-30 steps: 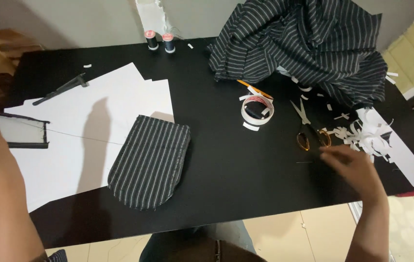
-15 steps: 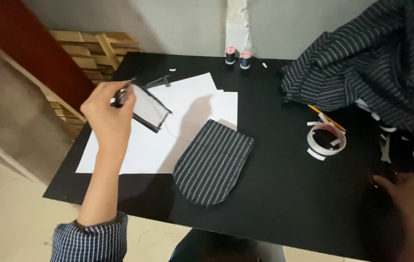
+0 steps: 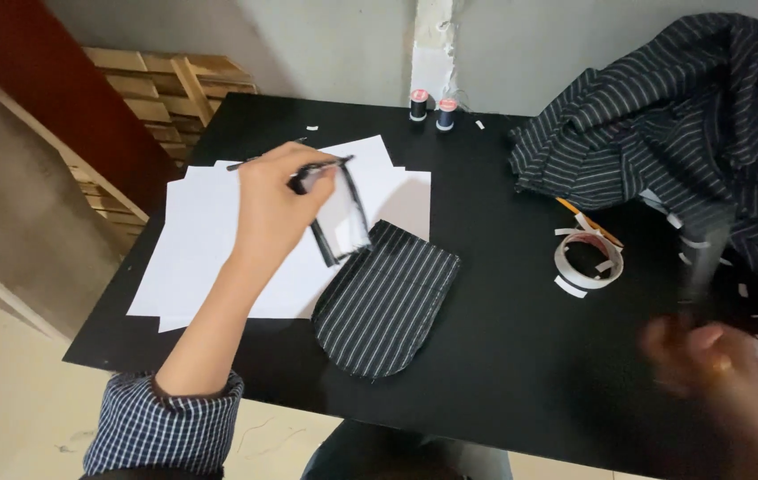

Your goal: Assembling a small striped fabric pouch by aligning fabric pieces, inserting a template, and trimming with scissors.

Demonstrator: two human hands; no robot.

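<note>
While left hand (image 3: 274,206) pinches dark-edged white piece (image 3: 336,213), striped pocket (image 3: 388,298) below grip.

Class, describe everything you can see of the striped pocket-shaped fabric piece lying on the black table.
The striped fabric piece is dark cloth with thin pale stripes running along its length. It is cut like a pocket: straight at the top, rounded at the bottom. It lies flat and slightly slanted on the black table, its top corner overlapping the white paper sheets. The left hand hovers just above that end, holding a small dark-edged pale piece; whether that touches it is unclear.
</note>
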